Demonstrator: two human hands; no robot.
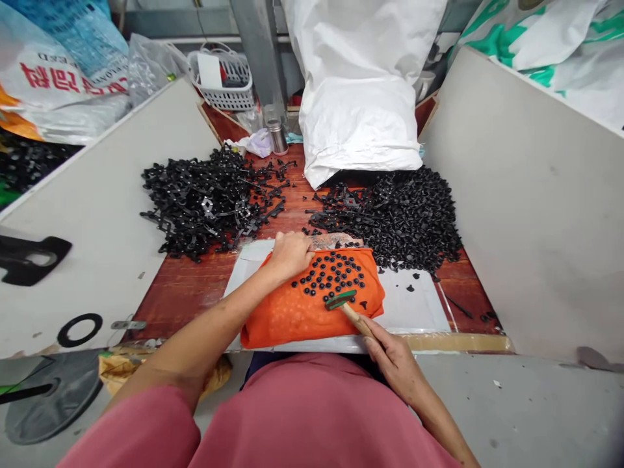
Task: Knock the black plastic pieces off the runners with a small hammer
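An orange cloth (pixel 292 315) lies on a white sheet (pixel 414 305) on the wooden table. Several small black plastic caps (pixel 334 273) are laid out in rows on the cloth. My left hand (pixel 290 253) rests curled on the cloth's far left edge, fingers closed beside the caps; what it holds, if anything, is hidden. My right hand (pixel 394 364) grips the wooden handle of a small hammer (pixel 344 302), whose green head lies on the cloth just below the caps.
A heap of black plastic frames (pixel 205 201) lies at the back left, a heap of loose black caps (pixel 409 218) at the back right. A white sack (pixel 361 97) stands behind. Grey boards (pixel 526 201) wall both sides. A basket (pixel 224 81) and metal cup (pixel 278 136) stand at the back.
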